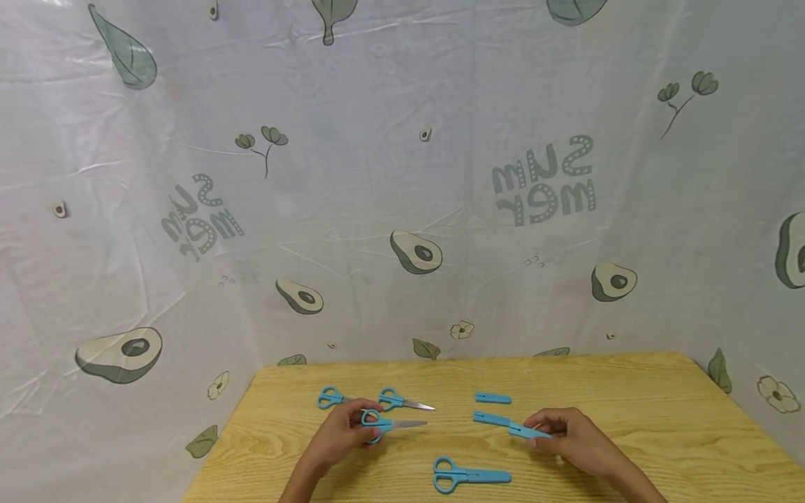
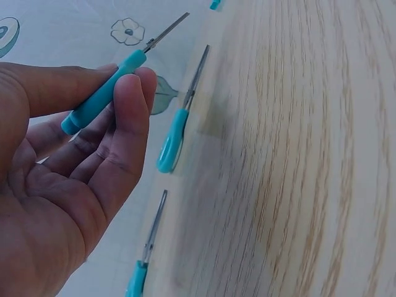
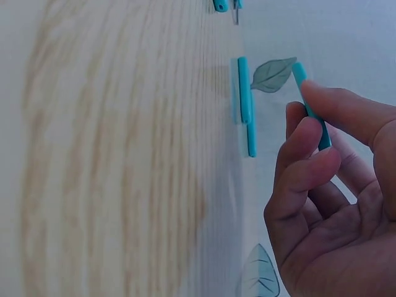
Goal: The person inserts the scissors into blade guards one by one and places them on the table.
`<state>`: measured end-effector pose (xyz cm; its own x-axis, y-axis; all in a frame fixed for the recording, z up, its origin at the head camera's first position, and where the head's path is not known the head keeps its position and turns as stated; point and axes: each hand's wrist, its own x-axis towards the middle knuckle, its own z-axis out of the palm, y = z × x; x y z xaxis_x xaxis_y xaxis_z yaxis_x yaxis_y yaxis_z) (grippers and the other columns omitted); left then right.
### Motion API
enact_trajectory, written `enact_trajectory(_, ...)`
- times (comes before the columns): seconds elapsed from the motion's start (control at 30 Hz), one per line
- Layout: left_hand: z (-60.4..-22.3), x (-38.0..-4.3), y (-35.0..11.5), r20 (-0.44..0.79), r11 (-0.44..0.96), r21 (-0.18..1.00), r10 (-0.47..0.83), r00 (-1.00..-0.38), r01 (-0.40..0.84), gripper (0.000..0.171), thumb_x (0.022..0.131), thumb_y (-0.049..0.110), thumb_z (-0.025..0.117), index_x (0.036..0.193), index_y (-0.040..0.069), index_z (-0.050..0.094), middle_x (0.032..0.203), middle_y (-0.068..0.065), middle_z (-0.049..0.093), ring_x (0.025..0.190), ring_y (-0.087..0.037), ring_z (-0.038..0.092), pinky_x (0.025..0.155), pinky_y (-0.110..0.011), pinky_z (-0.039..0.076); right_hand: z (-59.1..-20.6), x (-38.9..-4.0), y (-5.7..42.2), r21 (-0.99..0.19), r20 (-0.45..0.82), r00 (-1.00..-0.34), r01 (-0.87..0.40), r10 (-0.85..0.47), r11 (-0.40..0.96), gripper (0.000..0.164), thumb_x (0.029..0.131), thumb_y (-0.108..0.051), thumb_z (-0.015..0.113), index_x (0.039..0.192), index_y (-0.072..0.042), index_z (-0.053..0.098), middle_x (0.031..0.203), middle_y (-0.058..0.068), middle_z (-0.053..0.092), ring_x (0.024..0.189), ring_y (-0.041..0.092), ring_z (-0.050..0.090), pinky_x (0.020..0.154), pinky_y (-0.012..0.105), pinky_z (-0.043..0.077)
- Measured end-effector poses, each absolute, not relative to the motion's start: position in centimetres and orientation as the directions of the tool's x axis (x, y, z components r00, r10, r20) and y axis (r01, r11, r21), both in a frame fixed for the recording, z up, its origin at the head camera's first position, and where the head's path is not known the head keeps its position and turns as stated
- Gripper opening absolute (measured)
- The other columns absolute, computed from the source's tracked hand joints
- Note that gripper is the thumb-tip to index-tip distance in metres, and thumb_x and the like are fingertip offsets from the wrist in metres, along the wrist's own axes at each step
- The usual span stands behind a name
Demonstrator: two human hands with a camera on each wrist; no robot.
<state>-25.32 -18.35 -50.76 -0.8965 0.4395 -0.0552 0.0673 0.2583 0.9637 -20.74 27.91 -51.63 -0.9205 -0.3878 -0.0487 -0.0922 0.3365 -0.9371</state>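
My left hand (image 1: 342, 434) pinches the blue handles of a pair of scissors (image 1: 377, 423), its bare blades pointing right. In the left wrist view the thumb and fingers press on the handle of these scissors (image 2: 102, 96) from both sides. My right hand (image 1: 575, 441) holds a blue blade cover (image 1: 525, 431) between thumb and fingertips, above the table in the right wrist view (image 3: 314, 111). Two more bare-bladed scissors lie behind the left hand: one pair (image 1: 391, 399) in full sight, the other (image 1: 330, 397) partly hidden. Two loose blade covers (image 1: 492, 398) (image 1: 489, 418) lie near the right hand.
A covered pair of scissors (image 1: 468, 476) lies at the front middle of the wooden table (image 1: 629, 391). Behind the table hangs a pale curtain (image 1: 352, 181) printed with avocados and leaves.
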Motion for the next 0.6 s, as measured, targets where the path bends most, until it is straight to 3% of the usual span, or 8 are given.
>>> enact_trajectory(0.3, -50.70, -25.35, -18.04, -0.043, 0.248, 0.966, 0.452, -0.891, 0.079, 0.044, 0.101, 0.003, 0.072, 0.141, -0.011, 0.060, 0.098, -0.001, 0.064, 0.087, -0.013, 0.071, 0.076, -0.034, 0.067, -51.64, -21.14, 28.21, -0.947, -0.026, -0.907, -0.113, -0.420, 0.301, 0.038, 0.103, -0.016, 0.072, 0.130, 0.010, 0.067, 0.109, 0.016, 0.075, 0.078, 0.013, 0.068, 0.056, 0.030, 0.055)
enact_trajectory(0.6, -50.29, -25.32, -17.45, -0.044, 0.216, 0.975, 0.444, -0.895, 0.059, 0.042, 0.101, 0.004, 0.072, 0.140, -0.010, 0.061, 0.096, -0.002, 0.069, 0.096, -0.025, 0.076, 0.078, -0.036, 0.066, -51.37, -21.14, 28.60, -0.940, -0.025, -0.910, -0.120, -0.415, 0.319, 0.038, 0.103, -0.016, 0.073, 0.130, 0.009, 0.068, 0.114, 0.020, 0.075, 0.089, 0.014, 0.071, 0.063, 0.031, 0.058)
